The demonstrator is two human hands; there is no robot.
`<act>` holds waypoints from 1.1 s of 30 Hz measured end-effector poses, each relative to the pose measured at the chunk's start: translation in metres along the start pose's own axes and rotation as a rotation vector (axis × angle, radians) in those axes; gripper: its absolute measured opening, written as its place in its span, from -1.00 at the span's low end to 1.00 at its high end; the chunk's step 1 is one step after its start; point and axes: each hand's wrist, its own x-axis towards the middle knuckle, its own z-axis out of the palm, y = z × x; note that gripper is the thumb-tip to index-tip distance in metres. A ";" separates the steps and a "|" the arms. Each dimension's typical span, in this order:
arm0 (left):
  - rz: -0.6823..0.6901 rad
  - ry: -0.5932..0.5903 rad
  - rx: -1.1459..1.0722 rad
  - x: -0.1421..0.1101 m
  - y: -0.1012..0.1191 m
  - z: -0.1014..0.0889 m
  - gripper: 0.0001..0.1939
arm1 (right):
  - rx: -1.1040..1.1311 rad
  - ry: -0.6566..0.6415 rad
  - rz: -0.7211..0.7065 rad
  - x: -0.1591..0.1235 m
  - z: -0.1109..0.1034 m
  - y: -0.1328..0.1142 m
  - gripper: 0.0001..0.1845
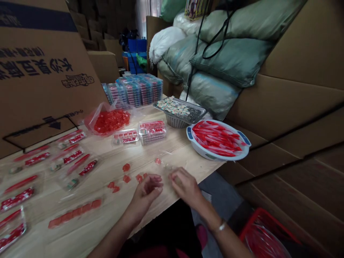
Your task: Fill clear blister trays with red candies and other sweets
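Note:
My left hand point(149, 190) is over the front edge of the table point(139, 154), fingers loosely curled and thumb apart, with nothing visible in it. To its right, my right hand point(185, 186) has its fingers drawn together, smeared by motion. Beside its fingertips is a faint clear, blurred thing point(167, 166); whether the fingers hold it I cannot tell. Loose translucent red pieces point(126, 178), several of them, lie left of and behind my left hand. Another red piece point(158, 161) lies farther back. A row of red pieces point(76, 212) sits in what looks like a clear strip at the left.
Clear packs point(72, 156) with red sticks and dotted packets cover the table's left. Behind are a bag of red pieces point(111, 122), stacked clear trays point(152, 132), and a metal basket point(177, 120). A white basin point(215, 156) of red-and-white sticks stands at the right edge.

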 end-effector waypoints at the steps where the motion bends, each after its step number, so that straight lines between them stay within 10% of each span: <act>1: 0.059 0.041 0.084 0.003 0.003 -0.007 -0.73 | -0.079 -0.006 -0.002 0.007 -0.003 0.012 -0.86; 7: 0.279 0.375 0.554 0.015 0.015 -0.062 -0.83 | -0.163 -0.073 0.036 0.022 -0.004 0.050 -0.89; 14: 0.316 0.001 1.115 0.028 0.015 -0.048 -0.78 | -0.203 -0.172 -0.058 0.018 -0.007 0.046 -0.87; 26: 0.237 -0.050 1.244 0.042 0.016 -0.040 -0.78 | -0.199 0.121 -0.027 -0.006 -0.010 0.025 -0.79; 33: 0.350 -0.136 1.157 0.052 0.019 -0.044 -0.79 | -0.152 -0.008 -0.050 -0.003 -0.002 0.040 -0.74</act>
